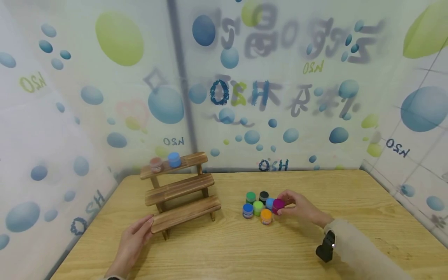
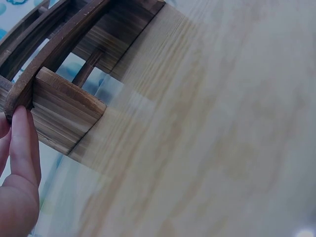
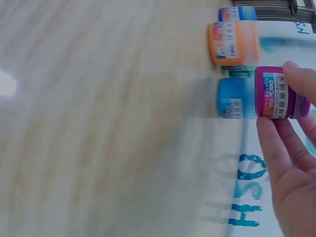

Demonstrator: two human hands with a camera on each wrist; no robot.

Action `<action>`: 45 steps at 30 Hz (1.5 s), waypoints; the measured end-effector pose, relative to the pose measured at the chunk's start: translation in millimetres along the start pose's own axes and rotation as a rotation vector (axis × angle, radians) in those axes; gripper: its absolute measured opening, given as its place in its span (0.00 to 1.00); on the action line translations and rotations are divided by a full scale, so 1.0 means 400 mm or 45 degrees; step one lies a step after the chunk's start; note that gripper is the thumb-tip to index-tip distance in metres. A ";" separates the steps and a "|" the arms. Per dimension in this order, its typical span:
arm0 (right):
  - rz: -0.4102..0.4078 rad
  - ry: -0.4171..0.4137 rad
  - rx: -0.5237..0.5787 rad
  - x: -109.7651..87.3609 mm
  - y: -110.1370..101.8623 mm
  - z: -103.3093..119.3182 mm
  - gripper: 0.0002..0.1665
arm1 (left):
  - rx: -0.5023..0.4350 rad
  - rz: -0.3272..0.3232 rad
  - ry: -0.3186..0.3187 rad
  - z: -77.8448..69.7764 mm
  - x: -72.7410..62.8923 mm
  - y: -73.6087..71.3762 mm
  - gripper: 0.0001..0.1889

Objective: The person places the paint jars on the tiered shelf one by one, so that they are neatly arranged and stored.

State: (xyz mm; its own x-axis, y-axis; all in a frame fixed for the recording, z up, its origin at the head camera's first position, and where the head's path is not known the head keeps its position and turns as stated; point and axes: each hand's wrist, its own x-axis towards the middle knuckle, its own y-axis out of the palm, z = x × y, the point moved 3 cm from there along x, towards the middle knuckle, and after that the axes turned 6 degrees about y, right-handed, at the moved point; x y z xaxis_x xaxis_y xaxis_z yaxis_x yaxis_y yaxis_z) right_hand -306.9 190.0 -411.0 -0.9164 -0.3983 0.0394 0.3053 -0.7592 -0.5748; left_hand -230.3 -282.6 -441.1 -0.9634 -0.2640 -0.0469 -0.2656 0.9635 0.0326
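My right hand (image 1: 299,208) pinches a purple paint jar (image 3: 274,94) between thumb and fingers. The jar is raised, its base level with the lid of a light blue jar (image 3: 232,98) beside it. Close by stand orange (image 1: 266,216), dark blue (image 1: 247,210), light green (image 1: 258,208), dark green (image 1: 250,198) and black (image 1: 264,196) jars. My left hand (image 1: 134,238) grips the left end of the lowest plank of a three-step wooden shelf (image 1: 185,213), its fingertips at the plank's corner in the left wrist view.
A brown jar (image 1: 156,165) and a blue jar (image 1: 174,160) stand on the shelf's top step. Behind the wooden table (image 1: 224,249) hangs a pale curtain (image 1: 245,116) with printed bubbles and letters. A dark watch-like device (image 1: 326,247) sits on my right wrist.
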 end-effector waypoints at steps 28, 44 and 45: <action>0.022 -0.234 0.014 0.138 -0.011 0.229 0.20 | 0.046 -0.014 0.007 0.002 0.002 -0.001 0.03; 0.008 -0.385 0.058 0.255 0.058 0.368 0.21 | 0.006 -0.016 0.011 0.005 0.003 -0.002 0.07; 0.004 -0.395 0.059 0.262 0.063 0.376 0.21 | 0.003 -0.016 0.012 0.005 0.003 -0.002 0.07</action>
State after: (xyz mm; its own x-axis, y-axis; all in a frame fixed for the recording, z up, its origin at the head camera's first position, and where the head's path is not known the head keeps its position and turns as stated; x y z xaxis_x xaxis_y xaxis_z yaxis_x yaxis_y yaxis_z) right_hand -356.5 51.6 -298.5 -0.7949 -0.5335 0.2890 0.3260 -0.7773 -0.5381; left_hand -231.3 -283.8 -443.0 -0.9604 -0.2761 -0.0381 -0.2773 0.9603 0.0295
